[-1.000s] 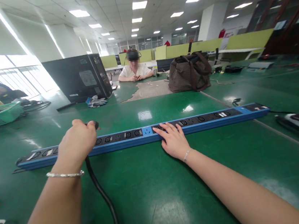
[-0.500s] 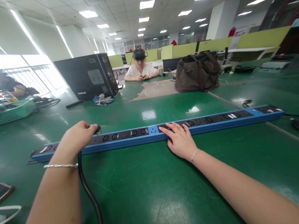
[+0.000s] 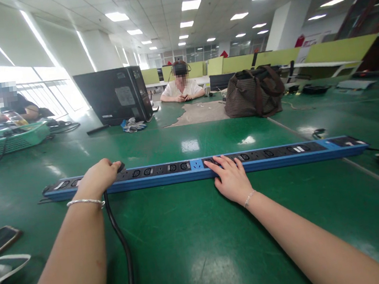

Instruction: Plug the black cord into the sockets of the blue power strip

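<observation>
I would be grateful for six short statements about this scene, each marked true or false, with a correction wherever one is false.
1. The left hand holds a thick black cable. True.
2. The right hand rests on the long blue-and-black power strip. True.
3. The power strip stands upright on one end. False: it lies lengthwise across the glossy green tabletop.
4. The left hand has nothing about its wrist. False: a silver-coloured bracelet surrounds it.
5. The brown fabric bag is to the right of the black, box-shaped computer case. True.
6. The blue-and-white gloves lie on top of the computer case. False: the gloves lie on the tabletop, in front of it.
</observation>
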### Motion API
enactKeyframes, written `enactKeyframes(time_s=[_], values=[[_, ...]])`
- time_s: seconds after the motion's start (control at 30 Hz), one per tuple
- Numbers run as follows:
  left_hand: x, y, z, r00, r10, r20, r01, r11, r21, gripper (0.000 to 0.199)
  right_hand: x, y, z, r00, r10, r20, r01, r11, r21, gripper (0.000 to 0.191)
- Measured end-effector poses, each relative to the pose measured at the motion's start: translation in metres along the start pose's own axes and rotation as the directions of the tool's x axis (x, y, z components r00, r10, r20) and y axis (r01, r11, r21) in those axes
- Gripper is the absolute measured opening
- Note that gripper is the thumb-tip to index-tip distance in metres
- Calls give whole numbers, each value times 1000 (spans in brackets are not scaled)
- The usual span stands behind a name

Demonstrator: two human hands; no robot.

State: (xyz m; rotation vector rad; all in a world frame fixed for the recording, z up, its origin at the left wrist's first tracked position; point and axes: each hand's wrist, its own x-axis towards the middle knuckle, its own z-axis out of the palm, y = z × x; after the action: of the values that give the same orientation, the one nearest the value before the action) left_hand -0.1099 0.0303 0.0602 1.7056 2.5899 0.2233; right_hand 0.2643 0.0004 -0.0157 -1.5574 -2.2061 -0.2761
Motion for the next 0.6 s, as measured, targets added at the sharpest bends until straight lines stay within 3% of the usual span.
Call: enactKeyframes(time_s=[0.33,0.6], values=[[9,-24,-4,986,-159,39,159,987,16,55,0,1,2,1000,0,-4,0,1000,-13,56],[5,-24,0,983,-181,14,181,983,-25,53,0,1,1,1000,-5,2,5,1000,-22,56]])
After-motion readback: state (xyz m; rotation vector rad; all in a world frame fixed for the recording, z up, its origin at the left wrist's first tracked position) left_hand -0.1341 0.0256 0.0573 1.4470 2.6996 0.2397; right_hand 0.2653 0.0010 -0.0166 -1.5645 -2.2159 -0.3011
